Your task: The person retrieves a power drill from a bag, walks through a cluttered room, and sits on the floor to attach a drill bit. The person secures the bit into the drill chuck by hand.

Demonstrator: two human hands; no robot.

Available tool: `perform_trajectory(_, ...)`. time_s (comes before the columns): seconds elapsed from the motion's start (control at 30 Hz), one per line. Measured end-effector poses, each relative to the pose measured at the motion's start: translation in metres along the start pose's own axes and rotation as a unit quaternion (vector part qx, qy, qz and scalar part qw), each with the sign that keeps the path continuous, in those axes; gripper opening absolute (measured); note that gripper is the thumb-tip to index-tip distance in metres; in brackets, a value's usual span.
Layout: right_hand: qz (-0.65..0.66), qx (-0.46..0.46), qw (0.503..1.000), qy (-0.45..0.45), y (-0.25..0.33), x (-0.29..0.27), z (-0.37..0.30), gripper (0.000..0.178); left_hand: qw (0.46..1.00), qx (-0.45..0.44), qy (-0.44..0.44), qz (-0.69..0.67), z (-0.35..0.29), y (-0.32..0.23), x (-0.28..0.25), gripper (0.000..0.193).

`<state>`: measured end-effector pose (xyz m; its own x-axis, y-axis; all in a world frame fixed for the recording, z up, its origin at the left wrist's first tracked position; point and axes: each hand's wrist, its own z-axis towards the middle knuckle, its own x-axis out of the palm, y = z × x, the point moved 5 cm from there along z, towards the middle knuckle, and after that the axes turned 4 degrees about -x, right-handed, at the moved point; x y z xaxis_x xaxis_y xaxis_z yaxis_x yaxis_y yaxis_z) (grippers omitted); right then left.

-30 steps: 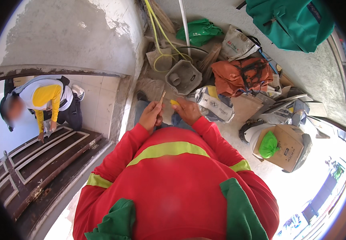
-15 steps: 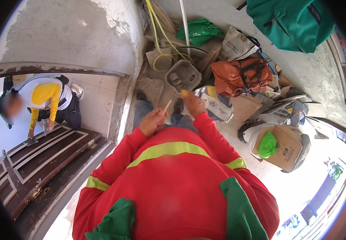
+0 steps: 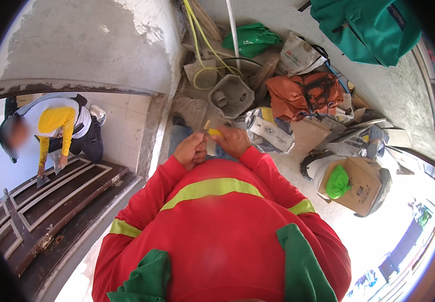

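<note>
In front of my waist, my left hand (image 3: 191,150) is closed around a thin, tan wooden stick (image 3: 207,124), its tip poking up past the fingers. My right hand (image 3: 233,141) grips a small yellow-handled cutter (image 3: 214,132), pointed left at the stick. The cutter's front end seems to touch the stick just below its tip; the contact itself is too small to make out. Both hands nearly meet, and the fingers hide most of the stick.
To the left, a co-worker (image 3: 59,121) bends over a dark panelled door (image 3: 71,194) with flat scrapers. Beyond my hands stand a grey mortar tub (image 3: 242,93), an orange sack (image 3: 300,98) and a white bag (image 3: 270,133). A cardboard box (image 3: 366,189) sits at the right.
My right hand has swung left and down, bringing the yellow-handled cutter against the stick. My left hand has shifted slightly right, and the stick now stands more upright.
</note>
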<state>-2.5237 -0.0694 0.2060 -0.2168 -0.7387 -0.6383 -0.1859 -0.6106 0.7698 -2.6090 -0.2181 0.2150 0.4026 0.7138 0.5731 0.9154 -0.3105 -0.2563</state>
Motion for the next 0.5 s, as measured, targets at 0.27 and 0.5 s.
perform_trajectory(0.27, -0.125, 0.108, 0.98, -0.112, -0.112, 0.013, -0.022, 0.031, 0.999, -0.01, 0.027, 0.022, -0.008, 0.0, 0.003, 0.019)
perform_trajectory(0.5, 0.016, -0.027, 0.999, -0.027, -0.028, -0.01, 0.002, 0.034, 0.997, 0.035, -0.048, 0.05, 0.001, -0.009, 0.003, 0.014)
